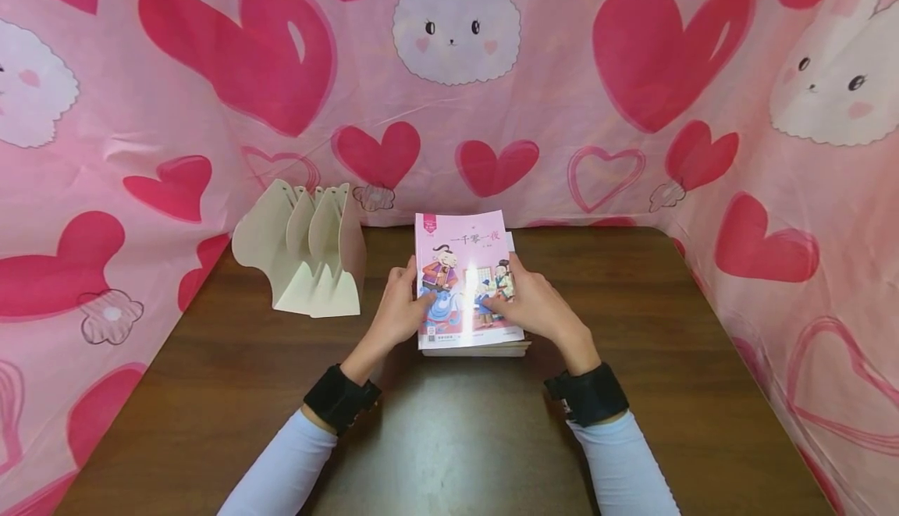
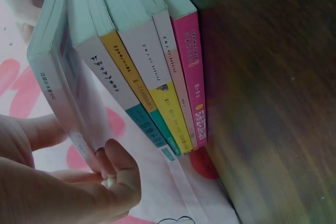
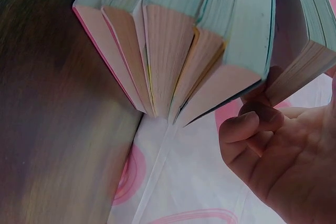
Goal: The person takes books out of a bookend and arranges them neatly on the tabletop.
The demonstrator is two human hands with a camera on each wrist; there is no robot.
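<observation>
A pink-covered paperback book (image 1: 456, 266) with cartoon figures lies level between both hands, a strip of glare on its cover. My left hand (image 1: 399, 309) grips its left edge, thumb on the cover and fingers underneath; in the left wrist view they curl around the spine (image 2: 55, 93). On the opposite side, my right hand (image 1: 541, 305) holds the page edge, thumb on top. Beneath is a stack of several books (image 2: 142, 61), with white, yellow and pink spines. A gap shows between the held book and this stack in both wrist views.
A cream divided book rack (image 1: 309, 266) stands on the brown wooden table (image 1: 632, 321) to the left of the books. Pink cloth (image 1: 562, 71) printed with hearts and rabbits hangs around the table's back and sides. Black bands (image 1: 590, 395) circle both wrists.
</observation>
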